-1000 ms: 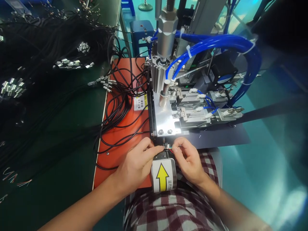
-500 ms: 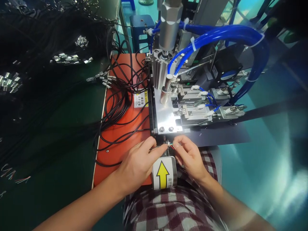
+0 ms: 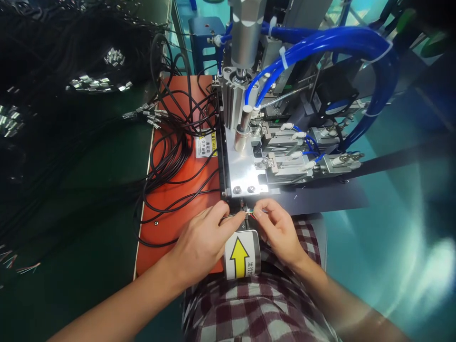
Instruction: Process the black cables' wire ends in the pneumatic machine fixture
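Observation:
My left hand is closed near the machine's front edge, its thumb and fingers gripping a black cable whose end points right. In my right hand thin coloured wires are pinched between thumb and forefinger. A small whitish piece shows between the two hands; its kind is too small to tell. Both hands sit just in front of the metal plate of the machine and behind the yellow arrow sign. My fingers hide part of the cable and wires.
Looped black cables with metal connectors lie on the orange board. More cable bundles fill the dark surface at left. Blue air hoses arch over the machine's pneumatic cylinders. A blue stool stands behind.
The whole view has shifted slightly. My right hand's fingertips are a little closer to my left thumb, and less of the coloured wires shows between them.

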`<state>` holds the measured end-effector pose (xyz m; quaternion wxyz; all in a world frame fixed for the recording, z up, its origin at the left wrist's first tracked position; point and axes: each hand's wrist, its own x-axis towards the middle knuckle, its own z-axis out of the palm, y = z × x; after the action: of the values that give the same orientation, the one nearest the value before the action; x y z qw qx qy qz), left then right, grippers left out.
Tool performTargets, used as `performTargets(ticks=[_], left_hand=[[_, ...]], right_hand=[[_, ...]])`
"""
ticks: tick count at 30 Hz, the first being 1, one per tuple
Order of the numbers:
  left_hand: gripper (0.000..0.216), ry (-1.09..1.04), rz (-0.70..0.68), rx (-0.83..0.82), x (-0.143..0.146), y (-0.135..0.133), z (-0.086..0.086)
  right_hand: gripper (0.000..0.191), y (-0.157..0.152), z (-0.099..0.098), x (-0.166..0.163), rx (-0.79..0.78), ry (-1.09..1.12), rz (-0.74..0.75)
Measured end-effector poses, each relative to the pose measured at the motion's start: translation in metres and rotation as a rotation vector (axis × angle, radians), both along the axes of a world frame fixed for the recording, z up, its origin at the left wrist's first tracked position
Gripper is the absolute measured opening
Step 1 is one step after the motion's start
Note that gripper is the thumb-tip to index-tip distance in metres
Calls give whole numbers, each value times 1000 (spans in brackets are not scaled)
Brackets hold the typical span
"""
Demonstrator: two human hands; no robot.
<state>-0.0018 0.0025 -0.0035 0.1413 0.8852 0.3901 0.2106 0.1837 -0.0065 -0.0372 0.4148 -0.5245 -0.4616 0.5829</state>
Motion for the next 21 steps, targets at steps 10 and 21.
performTargets(ticks=[10, 21], left_hand=[[34, -2, -1, 25, 1, 0, 1], [34, 55, -1, 96, 1, 0, 1]], right_hand=[[11, -4, -10, -1, 240, -173, -46], [15, -1, 15, -5, -22, -246, -39]])
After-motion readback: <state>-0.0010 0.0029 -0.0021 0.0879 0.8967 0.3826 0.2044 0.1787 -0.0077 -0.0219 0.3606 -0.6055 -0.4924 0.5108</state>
